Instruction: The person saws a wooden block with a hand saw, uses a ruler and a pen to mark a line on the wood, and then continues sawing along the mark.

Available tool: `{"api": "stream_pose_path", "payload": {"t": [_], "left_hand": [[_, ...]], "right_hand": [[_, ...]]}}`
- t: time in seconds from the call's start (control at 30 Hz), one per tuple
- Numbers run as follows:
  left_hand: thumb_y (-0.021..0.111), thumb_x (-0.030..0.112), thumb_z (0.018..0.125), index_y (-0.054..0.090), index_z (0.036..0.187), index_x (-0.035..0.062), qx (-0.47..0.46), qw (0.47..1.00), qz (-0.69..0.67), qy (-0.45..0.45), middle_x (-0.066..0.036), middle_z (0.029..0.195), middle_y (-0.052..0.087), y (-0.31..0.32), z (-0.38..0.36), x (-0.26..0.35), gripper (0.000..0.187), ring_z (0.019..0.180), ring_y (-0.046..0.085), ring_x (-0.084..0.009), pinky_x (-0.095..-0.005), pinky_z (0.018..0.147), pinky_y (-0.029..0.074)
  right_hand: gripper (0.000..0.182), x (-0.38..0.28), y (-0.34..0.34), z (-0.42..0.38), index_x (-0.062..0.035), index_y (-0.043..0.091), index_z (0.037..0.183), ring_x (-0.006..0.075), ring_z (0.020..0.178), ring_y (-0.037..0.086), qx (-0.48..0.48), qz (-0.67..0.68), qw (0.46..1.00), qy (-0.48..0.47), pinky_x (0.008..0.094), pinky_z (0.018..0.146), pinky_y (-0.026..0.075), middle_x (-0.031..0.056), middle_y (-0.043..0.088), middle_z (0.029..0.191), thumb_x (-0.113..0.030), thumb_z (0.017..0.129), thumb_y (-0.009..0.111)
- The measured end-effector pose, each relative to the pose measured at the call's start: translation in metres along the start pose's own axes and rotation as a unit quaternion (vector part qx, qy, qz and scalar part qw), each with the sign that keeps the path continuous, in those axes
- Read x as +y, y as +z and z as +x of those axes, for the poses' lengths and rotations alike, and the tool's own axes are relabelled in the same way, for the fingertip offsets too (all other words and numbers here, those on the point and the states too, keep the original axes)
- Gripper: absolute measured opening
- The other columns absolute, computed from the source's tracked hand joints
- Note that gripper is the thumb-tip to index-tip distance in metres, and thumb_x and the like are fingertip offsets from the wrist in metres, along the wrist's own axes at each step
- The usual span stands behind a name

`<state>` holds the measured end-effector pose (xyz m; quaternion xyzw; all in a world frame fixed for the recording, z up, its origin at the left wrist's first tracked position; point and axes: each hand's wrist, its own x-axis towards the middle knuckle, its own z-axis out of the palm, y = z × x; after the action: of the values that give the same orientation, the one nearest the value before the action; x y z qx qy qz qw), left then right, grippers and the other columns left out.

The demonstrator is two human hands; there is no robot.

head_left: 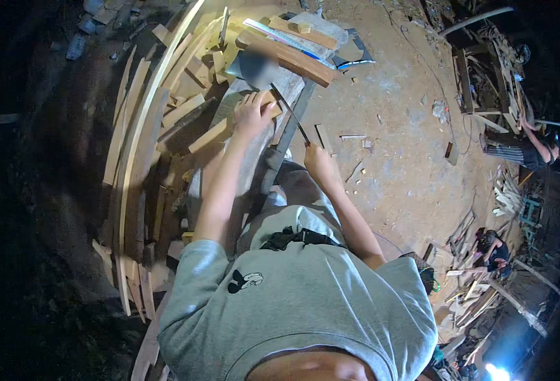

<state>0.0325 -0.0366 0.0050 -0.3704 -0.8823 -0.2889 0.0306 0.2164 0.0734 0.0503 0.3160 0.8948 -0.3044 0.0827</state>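
A pale wooden board (pixel 211 138) lies slantwise across a worn plank bench (pixel 262 141). My left hand (pixel 251 115) grips it near its far end, fingers wrapped over the top. My right hand (pixel 320 164) is closed round the near end of a long, thin, dark-bladed saw-like tool (pixel 297 121). Its blade points forward and to the left, seen almost edge-on, and its tip overlaps the board's end just beyond my left fingers. The tool's handle is mostly hidden in my fist. A blurred round patch covers the area just past the board.
Brown planks (pixel 302 64) and a pale ruler-like strip (pixel 273 32) lie at the bench's far end. Long timber strips (pixel 131 152) are heaped on the left. Offcuts (pixel 353 136) dot the dirt floor. Two other people (pixel 526 149) are at the right, among scrap wood.
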Motion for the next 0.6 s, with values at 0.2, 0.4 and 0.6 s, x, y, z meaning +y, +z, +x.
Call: {"api": "stream_pose_path", "payload": {"t": [0.2, 0.4, 0.6], "left_hand": [[0.061, 0.051, 0.069, 0.040, 0.122, 0.0062, -0.045, 0.997, 0.048, 0.033, -0.011, 0.104, 0.053, -0.017, -0.013, -0.013, 0.072, 0.098, 0.050, -0.0276, -0.0397, 0.083, 0.039], [0.068, 0.042, 0.066, 0.043, 0.118, 0.0047, -0.014, 0.998, 0.063, 0.002, -0.011, 0.105, 0.052, -0.023, -0.023, -0.034, 0.069, 0.099, 0.048, -0.0305, -0.0408, 0.083, 0.039], [0.068, 0.038, 0.067, 0.045, 0.113, 0.0054, 0.016, 0.994, 0.072, -0.076, -0.012, 0.101, 0.052, -0.047, -0.049, -0.072, 0.060, 0.097, 0.048, -0.0316, -0.0421, 0.082, 0.038]], "right_hand": [[0.022, 0.011, 0.029, 0.009, -0.0005, 0.055, 0.086, 0.0412, 0.073, 0.059, -0.018, -0.001, 1.000, -0.010, 0.0477, 0.063, 0.048, 0.0270, 0.059, 0.078, -0.018, 0.081, 0.043], [0.016, 0.005, 0.041, 0.019, -0.0027, 0.054, 0.086, 0.0372, 0.068, 0.061, -0.002, -0.036, 0.996, -0.076, 0.0454, 0.058, 0.049, 0.0233, 0.060, 0.070, -0.015, 0.080, 0.046], [0.015, -0.041, 0.062, 0.031, -0.0023, 0.051, 0.088, 0.0396, 0.067, 0.060, -0.042, -0.015, 0.989, -0.138, 0.0472, 0.060, 0.049, 0.0243, 0.059, 0.070, -0.011, 0.079, 0.043]]}}
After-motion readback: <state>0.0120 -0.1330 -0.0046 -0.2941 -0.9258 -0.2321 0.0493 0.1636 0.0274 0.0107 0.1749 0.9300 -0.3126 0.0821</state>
